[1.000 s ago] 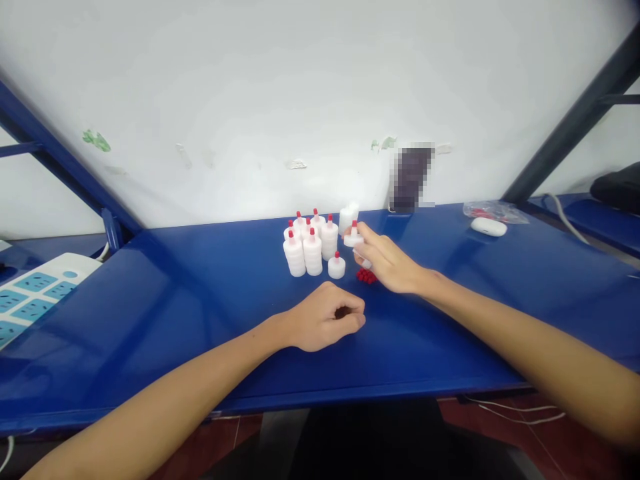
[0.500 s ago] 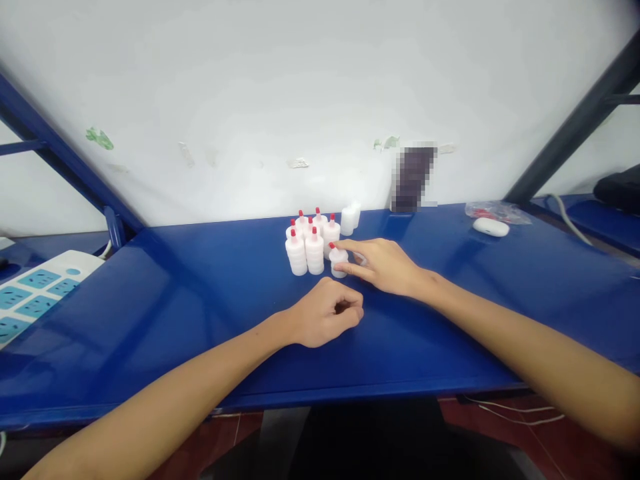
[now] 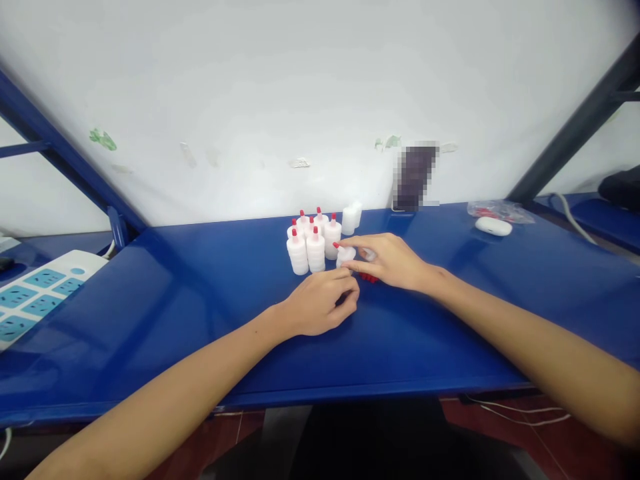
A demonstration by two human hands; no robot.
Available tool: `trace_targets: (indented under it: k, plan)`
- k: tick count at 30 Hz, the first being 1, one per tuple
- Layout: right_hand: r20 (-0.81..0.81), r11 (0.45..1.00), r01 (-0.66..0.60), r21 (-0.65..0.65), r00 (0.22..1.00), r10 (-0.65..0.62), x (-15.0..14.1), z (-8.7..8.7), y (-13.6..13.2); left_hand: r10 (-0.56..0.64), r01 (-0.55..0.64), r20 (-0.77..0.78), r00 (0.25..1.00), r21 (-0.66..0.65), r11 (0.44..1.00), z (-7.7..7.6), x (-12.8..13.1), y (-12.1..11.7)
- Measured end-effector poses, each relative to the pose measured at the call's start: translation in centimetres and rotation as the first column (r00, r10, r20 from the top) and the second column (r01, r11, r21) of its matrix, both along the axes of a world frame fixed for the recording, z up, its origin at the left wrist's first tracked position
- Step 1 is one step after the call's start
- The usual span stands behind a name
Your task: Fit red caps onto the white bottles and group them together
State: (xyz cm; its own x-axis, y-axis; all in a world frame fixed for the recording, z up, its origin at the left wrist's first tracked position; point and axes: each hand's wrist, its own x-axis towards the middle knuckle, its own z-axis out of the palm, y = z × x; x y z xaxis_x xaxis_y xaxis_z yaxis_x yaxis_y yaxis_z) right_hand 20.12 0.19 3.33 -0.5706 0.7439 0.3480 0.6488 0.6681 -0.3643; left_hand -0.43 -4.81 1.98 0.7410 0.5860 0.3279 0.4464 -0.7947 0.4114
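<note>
A small white squeeze bottle (image 3: pixel 345 255) with a red-tipped nozzle leans to the left. My right hand (image 3: pixel 393 260) grips it between thumb and index finger. Something pale shows under that hand's other fingers, too covered to name. Small red caps (image 3: pixel 369 277) lie on the desk just below the right hand. Just in front of the bottle, my left hand (image 3: pixel 325 300) is curled, knuckles up, fingertips close to the right thumb; what it holds, if anything, is hidden. Several upright white bottles (image 3: pixel 315 252) with red tips stand grouped to the left of the held one.
White bottles without red tips (image 3: pixel 349 219) stand near the wall. A dark blurred-out rectangle (image 3: pixel 415 177) leans against it. A white oval case (image 3: pixel 493 227) and a clear bag with red pieces (image 3: pixel 500 212) lie right. On the left is a power strip (image 3: pixel 47 293).
The held bottle tilts more and has shifted slightly right. My left hand has moved up closer to it. Red caps now show below my right hand.
</note>
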Motion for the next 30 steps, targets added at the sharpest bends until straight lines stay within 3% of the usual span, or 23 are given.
trace_targets:
  k: [6, 12, 22, 30]
  plan:
    - [-0.233, 0.998, -0.056, 0.005, 0.971, 0.056, 0.0, -0.1, 0.2, 0.046, -0.038, -0.082, 0.996, 0.096, 0.995, -0.3, -0.1, 0.0]
    - [-0.3, 0.994, -0.006, 0.109, 0.953, 0.039, 0.0, 0.6, 0.0, 0.126, -0.107, -0.119, 0.985, 0.15, 0.983, -0.4, -0.1, -0.2]
    - [-0.097, 0.999, -0.042, 0.001, 0.994, 0.042, 0.7, 0.4, 0.4, 0.2, -0.139, -0.216, 0.956, 0.267, 0.953, -0.4, 0.1, -0.8]
    - [0.003, 0.996, -0.068, 0.054, 0.998, 0.068, 0.3, 0.3, 0.2, 0.206, -0.123, -0.261, 0.943, 0.302, 0.945, -0.3, 0.3, -0.8]
